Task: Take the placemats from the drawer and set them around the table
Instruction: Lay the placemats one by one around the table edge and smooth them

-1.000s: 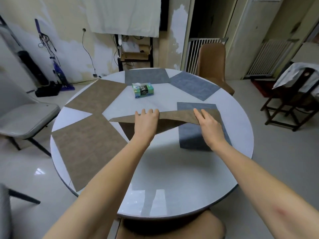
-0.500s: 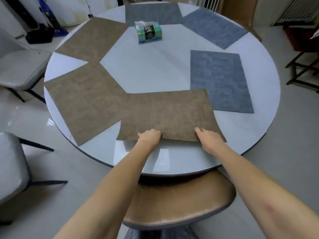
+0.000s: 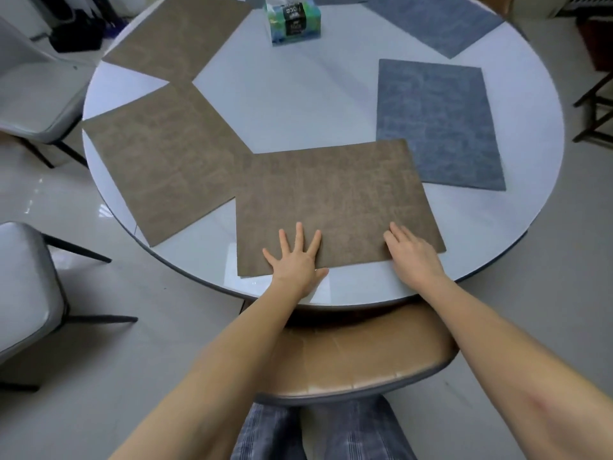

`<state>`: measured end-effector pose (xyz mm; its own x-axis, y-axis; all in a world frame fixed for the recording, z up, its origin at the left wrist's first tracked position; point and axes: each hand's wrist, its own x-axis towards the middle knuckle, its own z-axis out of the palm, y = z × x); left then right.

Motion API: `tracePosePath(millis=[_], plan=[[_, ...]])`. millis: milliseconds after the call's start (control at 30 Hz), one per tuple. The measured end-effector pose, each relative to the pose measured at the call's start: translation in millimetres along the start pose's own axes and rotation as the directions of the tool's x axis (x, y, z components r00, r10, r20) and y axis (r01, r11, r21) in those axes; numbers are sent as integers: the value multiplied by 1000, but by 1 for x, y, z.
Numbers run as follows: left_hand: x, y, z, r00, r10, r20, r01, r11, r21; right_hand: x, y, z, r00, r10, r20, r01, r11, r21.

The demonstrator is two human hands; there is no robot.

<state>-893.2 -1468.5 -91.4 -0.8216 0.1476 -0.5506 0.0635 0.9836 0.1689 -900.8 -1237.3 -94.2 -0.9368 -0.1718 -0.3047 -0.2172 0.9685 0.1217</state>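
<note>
Step in hand: seating the nearest brown placemat (image 3: 335, 204) at the lower centre of the frame, on the near edge of the round white bench (image 3: 298, 104).

My left hand (image 3: 297, 258) lies flat on the mat's near edge, fingers spread wide and straight, palm partly over the bare bench. My right hand (image 3: 411, 254) rests on the mat's near right corner, fingers extended and close together, gripping nothing. Both hands press; neither holds.

Mat positions: this mat's upper left corner overlaps or touches the second brown mat (image 3: 162, 161) at centre left; I cannot tell which lies on top. Its upper right corner overlaps the grey-blue mat (image 3: 438, 124) at centre right. A third brown mat (image 3: 179, 31) sits upper left, another grey-blue mat (image 3: 441, 21) upper right. The tissue box (image 3: 293, 19) stands at top centre, apart from all mats.

A tan chair seat (image 3: 361, 360) is tucked under the bench directly below this mat.

Judgement: the layout looks close to complete; the drawer is not in view, so I cannot confirm whether any mats are left. Next move likely calls for smoothing the mat, squaring it to the chair, perhaps sliding it clear of the overlaps, then lifting both hands off.
</note>
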Motion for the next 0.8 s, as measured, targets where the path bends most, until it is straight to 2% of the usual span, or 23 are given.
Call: tracePosePath(millis=[167,433,800], plan=[[6,22,14,992,-127,10,127,992,-25,8,10,7,988,-144,51,147,986,-81],[4,44,15,970,-242,9,241,962,-126,2,12,4,984,-175,39,175,985,0],[-14,70,27,970,-241,25,242,953,-182,-38,24,8,997,-67,42,57,978,198]])
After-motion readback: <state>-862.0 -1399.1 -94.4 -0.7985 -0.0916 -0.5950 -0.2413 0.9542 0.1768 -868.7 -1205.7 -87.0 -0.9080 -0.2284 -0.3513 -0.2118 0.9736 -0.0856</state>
